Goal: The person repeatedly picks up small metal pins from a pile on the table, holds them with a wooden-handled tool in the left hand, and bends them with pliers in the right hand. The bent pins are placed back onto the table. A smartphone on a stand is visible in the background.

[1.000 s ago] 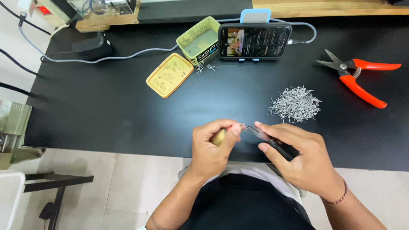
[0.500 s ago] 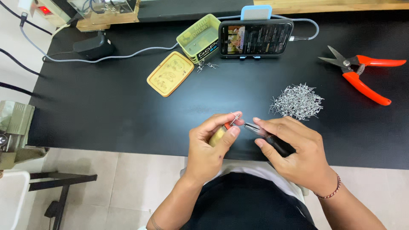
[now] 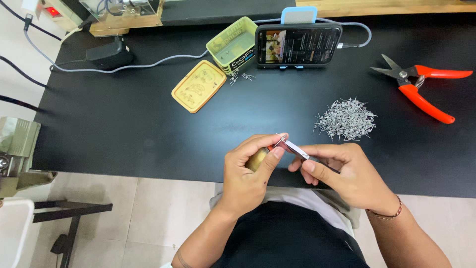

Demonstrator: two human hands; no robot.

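Metal pliers [image 3: 297,149] unmoved, hands [image 3: 248,171] still pinching

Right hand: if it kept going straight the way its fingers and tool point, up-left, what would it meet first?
The right hand holds a slim metal tool whose tip already meets the left hand fingertips; beyond, probably the yellow tin lid.

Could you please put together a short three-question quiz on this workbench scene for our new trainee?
1. True or false: the red-handled metal cutters lie on the black table, untouched by either hand.
2. What lies closest to the right hand? A) the yellow tin lid B) the pile of small silver metal pieces C) the black power adapter
3. Fill in: the left hand and right hand meet over a slim ____ tool.

Key: 1 true; 2 B; 3 metal.
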